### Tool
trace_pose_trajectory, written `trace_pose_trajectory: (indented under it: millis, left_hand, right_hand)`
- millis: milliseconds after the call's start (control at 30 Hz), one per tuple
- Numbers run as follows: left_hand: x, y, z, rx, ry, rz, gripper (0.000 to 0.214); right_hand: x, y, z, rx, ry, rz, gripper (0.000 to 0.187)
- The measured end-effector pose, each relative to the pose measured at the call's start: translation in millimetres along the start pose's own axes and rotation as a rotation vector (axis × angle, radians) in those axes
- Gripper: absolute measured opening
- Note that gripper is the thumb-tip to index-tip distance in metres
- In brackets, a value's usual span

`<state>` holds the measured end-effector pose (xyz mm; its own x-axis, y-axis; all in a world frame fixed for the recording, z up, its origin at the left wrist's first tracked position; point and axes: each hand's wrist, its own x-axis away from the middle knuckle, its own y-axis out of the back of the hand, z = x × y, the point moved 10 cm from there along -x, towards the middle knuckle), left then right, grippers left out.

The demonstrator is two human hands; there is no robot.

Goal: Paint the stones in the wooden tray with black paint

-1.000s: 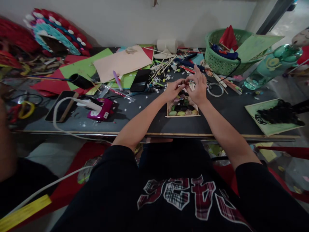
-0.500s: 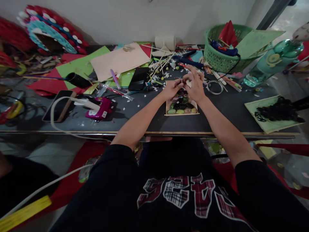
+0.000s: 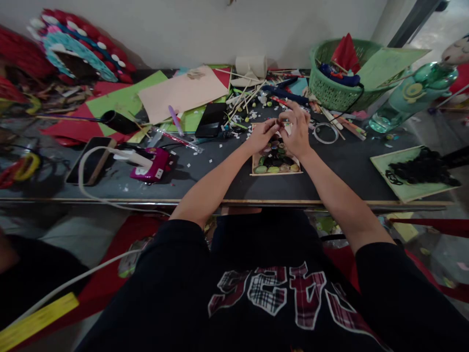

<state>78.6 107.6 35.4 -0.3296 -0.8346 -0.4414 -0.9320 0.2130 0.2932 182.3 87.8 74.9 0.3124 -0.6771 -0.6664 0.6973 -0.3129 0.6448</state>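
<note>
Both hands meet over the far part of a small framed panel (image 3: 275,170) that holds rows of smooth coloured pebbles (image 3: 274,159) in green, black and brown. My left hand (image 3: 263,135) comes in from the left, its thumb and fingers pinched together on something small and dark that I cannot make out. From the right, my right hand (image 3: 296,131) brings its thumb and bent fingers to the same spot, touching or nearly touching the left fingertips. Its other fingers are raised. The hands hide the panel's upper part.
Behind the panel lie thin sticks (image 3: 242,100) and paper scraps. A green basket (image 3: 333,93) and a plastic bottle (image 3: 397,105) stand at the back right. Leftward are a purple power adapter (image 3: 154,164), a phone (image 3: 88,159) and coloured sheets (image 3: 179,95). A roll of tape (image 3: 326,133) lies right.
Both hands stay at the same spot above the panel, with only slight finger movement. The view has shifted a little; the pebbles look unchanged.
</note>
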Motion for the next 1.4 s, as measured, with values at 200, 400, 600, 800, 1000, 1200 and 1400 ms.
trace_pose_trajectory:
  millis: [200, 400, 600, 800, 1000, 1200, 1400]
  left_hand:
    - [1.7, -3.6, 8.9, 0.169, 0.038, 0.006, 0.063]
    - [2.1, -3.4, 12.9, 0.246, 0.036, 0.01, 0.057]
    - [1.5, -1.9, 13.7, 0.247, 0.013, 0.007, 0.058]
    - [-0.2, -2.6, 13.5, 0.232, 0.003, 0.004, 0.059]
    - [-1.2, -2.1, 18.5, 0.219, 0.051, -0.026, 0.062]
    - [0.1, -3.0, 12.1, 0.197, 0.032, -0.007, 0.065]
    - [0.3, -2.4, 14.9, 0.196, 0.048, -0.029, 0.063]
  right_hand:
    - [-3.2, -6.5, -1.7, -0.034, 0.023, 0.066, 0.039]
    - [-5.6, -7.0, 2.2, -0.096, 0.049, 0.095, 0.036]
    - [-7.0, -6.9, 5.1, -0.104, 0.047, 0.079, 0.04]
    - [-6.1, -8.9, 2.4, -0.089, 0.027, 0.095, 0.039]
    - [-2.1, -9.6, -5.3, -0.102, -0.016, 0.046, 0.047]
    - [-2.7, -14.1, -4.5, -0.022, 0.01, 0.071, 0.044]
    - [-1.8, -11.7, -5.8, -0.01, 0.052, -0.002, 0.051]
